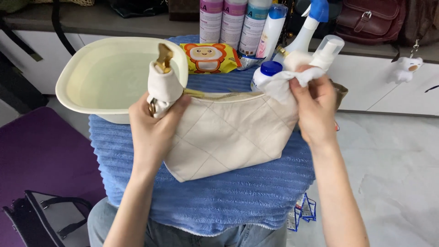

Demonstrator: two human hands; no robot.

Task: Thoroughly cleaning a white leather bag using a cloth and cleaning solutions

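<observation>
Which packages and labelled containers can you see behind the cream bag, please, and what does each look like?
Wet-wipe pack: flat, yellow, orange cartoon figure, beside the basin.
Two spray cans: tall, white and pink-purple, back centre.
Third can: white and teal.
Slim bottle: white, blue cap.
Spray bottle: white, blue trigger.

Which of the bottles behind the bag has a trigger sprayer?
The white spray bottle with the blue trigger head, right of the row. The three tall cans and the slim white bottle beside them carry plain caps.
</observation>
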